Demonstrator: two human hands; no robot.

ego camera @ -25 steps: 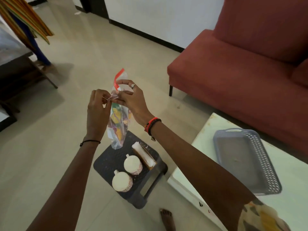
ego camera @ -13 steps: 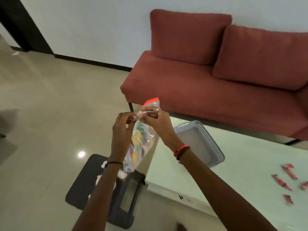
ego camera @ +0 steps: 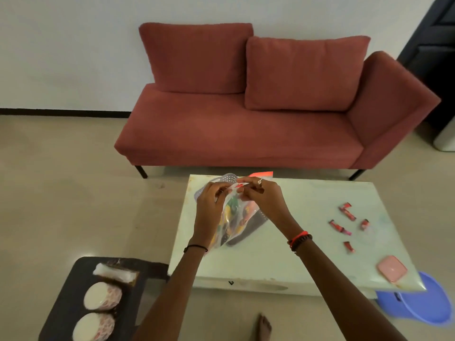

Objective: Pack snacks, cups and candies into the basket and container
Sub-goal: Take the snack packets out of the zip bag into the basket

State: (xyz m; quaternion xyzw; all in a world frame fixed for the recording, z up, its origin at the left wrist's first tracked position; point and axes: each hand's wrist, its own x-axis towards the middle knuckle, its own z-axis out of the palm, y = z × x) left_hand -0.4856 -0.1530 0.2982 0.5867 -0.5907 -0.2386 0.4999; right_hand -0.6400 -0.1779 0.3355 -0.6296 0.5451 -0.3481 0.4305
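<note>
Left hand [ego camera: 209, 207], right hand [ego camera: 262, 196] pinch candy bag [ego camera: 234, 217] top (red strip) over basket [ego camera: 248, 228]

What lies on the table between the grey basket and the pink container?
In the head view, five red candies lie scattered between the grey basket and the pink container; otherwise bare table.

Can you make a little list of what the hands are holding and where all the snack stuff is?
hands: left hand and right hand pinch the top of the candy bag
bag place: above the grey basket
table: red candies, pink container
black stool: two cups, wrapped snack
</note>
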